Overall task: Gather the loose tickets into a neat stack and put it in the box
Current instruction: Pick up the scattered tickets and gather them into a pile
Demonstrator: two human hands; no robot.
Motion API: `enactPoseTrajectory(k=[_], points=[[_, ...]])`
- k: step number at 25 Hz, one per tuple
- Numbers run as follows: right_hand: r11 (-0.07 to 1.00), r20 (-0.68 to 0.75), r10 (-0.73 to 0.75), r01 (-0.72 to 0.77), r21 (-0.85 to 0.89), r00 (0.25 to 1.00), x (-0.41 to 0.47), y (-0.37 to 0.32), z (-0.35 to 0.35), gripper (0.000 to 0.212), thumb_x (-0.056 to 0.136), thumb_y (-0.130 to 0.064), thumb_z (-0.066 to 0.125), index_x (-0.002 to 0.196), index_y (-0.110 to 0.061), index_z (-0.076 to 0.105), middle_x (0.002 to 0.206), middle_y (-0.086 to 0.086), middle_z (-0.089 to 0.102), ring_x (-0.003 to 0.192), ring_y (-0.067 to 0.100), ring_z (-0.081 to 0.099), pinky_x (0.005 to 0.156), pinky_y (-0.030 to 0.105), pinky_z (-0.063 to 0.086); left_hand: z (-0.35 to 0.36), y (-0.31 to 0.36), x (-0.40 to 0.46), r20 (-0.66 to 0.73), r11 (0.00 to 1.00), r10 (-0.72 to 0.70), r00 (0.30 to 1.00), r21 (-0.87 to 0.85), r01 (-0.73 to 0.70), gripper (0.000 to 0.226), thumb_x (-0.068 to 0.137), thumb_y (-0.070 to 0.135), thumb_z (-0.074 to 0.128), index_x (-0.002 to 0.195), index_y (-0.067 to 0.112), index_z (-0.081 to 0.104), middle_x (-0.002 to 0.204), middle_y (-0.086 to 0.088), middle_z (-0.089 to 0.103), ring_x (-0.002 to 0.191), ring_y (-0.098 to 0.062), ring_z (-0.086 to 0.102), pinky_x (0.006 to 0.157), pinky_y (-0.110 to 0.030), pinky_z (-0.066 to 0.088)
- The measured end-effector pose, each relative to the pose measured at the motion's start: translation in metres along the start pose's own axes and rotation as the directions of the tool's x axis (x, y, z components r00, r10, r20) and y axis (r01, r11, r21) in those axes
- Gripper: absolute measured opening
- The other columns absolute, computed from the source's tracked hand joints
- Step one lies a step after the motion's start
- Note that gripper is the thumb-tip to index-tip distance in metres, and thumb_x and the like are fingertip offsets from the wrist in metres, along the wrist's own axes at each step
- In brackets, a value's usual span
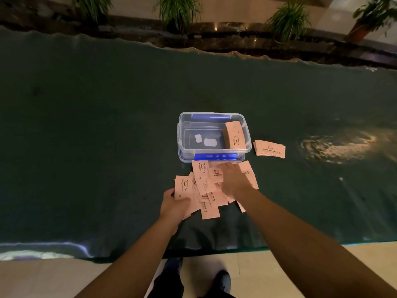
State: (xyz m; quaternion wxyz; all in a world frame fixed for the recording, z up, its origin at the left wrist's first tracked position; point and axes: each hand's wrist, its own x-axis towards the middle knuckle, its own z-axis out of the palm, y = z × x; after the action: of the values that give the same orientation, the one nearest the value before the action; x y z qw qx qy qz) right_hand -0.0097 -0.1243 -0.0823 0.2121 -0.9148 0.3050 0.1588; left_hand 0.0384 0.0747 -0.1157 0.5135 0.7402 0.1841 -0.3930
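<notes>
Several loose pink tickets (205, 186) lie scattered on the dark green table, just in front of a clear plastic box (182, 134) with blue clips. Inside the box a stack of tickets (234, 135) leans against the right wall. My left hand (174, 204) holds a few tickets (182, 187) at the pile's left edge. My right hand (233, 179) lies palm down on the pile, fingers spread toward the box. A second squared stack (269, 148) rests on the table to the right of the box.
The green cloth-covered table (86, 147) stretches wide on both sides, with its near edge close to my feet. Potted plants (178, 11) line the dark ledge behind it. A bright light patch (335, 147) shines at right.
</notes>
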Motion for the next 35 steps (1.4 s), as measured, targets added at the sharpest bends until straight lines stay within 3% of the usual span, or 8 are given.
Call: enactPoseTrajectory(k=[6, 11, 15, 18, 22, 30, 32, 35], points=[[0.982, 0.054, -0.030, 0.040, -0.187, 0.998, 0.013, -0.001, -0.003, 0.077, 0.089, -0.033, 0.080, 0.155, -0.039, 0.040, 0.164, -0.001, 0.043, 0.151, 0.031, 0.039, 0.119, 0.061, 0.039, 0.003, -0.006, 0.005, -0.043, 0.993, 0.075, 0.996, 0.092, -0.070, 0.028, 0.088, 0.008, 0.070, 0.110, 0.023, 0.060, 0.120, -0.005, 0.066, 0.093, -0.018, 0.069, 0.077, -0.039, 0.064], [0.989, 0.005, 0.150, -0.150, 0.004, 0.989, 0.013, -0.022, 0.011, 0.078, 0.083, -0.058, 0.077, 0.149, -0.029, 0.047, 0.152, 0.003, 0.055, 0.141, 0.030, 0.051, 0.114, 0.054, 0.046, 0.009, 0.005, 0.004, -0.105, 0.899, 0.166, 0.980, 0.424, -0.107, 0.015, 0.093, 0.022, 0.062, 0.082, 0.030, 0.056, 0.106, -0.003, 0.065, 0.117, -0.028, 0.057, 0.098, -0.047, 0.050], [0.945, 0.037, 0.270, -0.272, 0.182, 0.962, 0.014, -0.041, 0.022, 0.058, 0.084, -0.053, 0.078, 0.129, -0.026, 0.052, 0.129, 0.002, 0.063, 0.118, 0.025, 0.062, 0.098, 0.048, 0.057, -0.002, 0.004, 0.011, -0.075, 0.950, 0.109, 0.991, 0.302, -0.082, 0.020, 0.095, 0.024, 0.059, 0.114, 0.024, 0.064, 0.104, 0.004, 0.064, 0.097, -0.016, 0.062, 0.069, -0.031, 0.053], [0.931, 0.034, 0.292, -0.292, 0.219, 0.956, 0.012, -0.050, 0.026, 0.057, 0.081, -0.044, 0.083, 0.125, -0.026, 0.052, 0.120, 0.001, 0.064, 0.112, 0.024, 0.063, 0.094, 0.047, 0.059, -0.014, 0.002, 0.017, -0.086, 0.960, 0.084, 0.993, 0.274, -0.057, 0.012, 0.099, 0.021, 0.056, 0.110, 0.023, 0.055, 0.091, 0.009, 0.058, 0.074, -0.004, 0.056, 0.055, -0.025, 0.044], [0.937, 0.063, 0.297, -0.303, 0.174, 0.953, 0.006, -0.059, 0.031, 0.047, 0.085, -0.040, 0.083, 0.118, -0.025, 0.054, 0.107, -0.002, 0.064, 0.096, 0.018, 0.063, 0.086, 0.036, 0.060, -0.024, 0.005, 0.023, -0.108, 0.962, 0.061, 0.992, 0.273, -0.029, 0.014, 0.100, 0.020, 0.053, 0.113, 0.024, 0.049, 0.089, 0.013, 0.051, 0.075, -0.004, 0.053, 0.055, -0.025, 0.041], [0.951, 0.086, 0.287, -0.294, 0.090, 0.954, -0.007, -0.070, 0.039, 0.047, 0.098, -0.032, 0.070, 0.141, -0.022, 0.052, 0.138, 0.004, 0.060, 0.125, 0.026, 0.059, 0.104, 0.045, 0.055, -0.027, 0.017, 0.026, -0.082, 0.933, 0.005, 0.997, 0.358, 0.024, 0.039, 0.102, 0.016, 0.044, 0.141, 0.018, 0.050, 0.122, -0.004, 0.060, 0.090, -0.018, 0.061, 0.065, -0.032, 0.050], [0.942, 0.099, 0.295, -0.307, 0.139, 0.950, -0.008, -0.067, 0.036, 0.039, 0.101, -0.029, 0.067, 0.137, -0.022, 0.055, 0.132, 0.003, 0.065, 0.111, 0.021, 0.065, 0.092, 0.036, 0.060, -0.033, 0.020, 0.026, -0.076, 0.938, -0.018, 0.997, 0.344, 0.043, 0.042, 0.103, 0.015, 0.039, 0.143, 0.016, 0.049, 0.131, -0.008, 0.061, 0.098, -0.023, 0.061, 0.066, -0.034, 0.049], [0.928, 0.111, 0.304, -0.320, 0.192, 0.946, -0.010, -0.065, 0.035, 0.031, 0.103, -0.024, 0.064, 0.133, -0.022, 0.057, 0.121, 0.002, 0.068, 0.093, 0.016, 0.066, 0.067, 0.024, 0.053, -0.038, 0.025, 0.024, -0.039, 0.945, -0.032, 0.999, 0.325, 0.043, 0.037, 0.106, 0.015, 0.037, 0.140, 0.014, 0.052, 0.113, -0.004, 0.064, 0.090, -0.020, 0.063, 0.059, -0.032, 0.046]])
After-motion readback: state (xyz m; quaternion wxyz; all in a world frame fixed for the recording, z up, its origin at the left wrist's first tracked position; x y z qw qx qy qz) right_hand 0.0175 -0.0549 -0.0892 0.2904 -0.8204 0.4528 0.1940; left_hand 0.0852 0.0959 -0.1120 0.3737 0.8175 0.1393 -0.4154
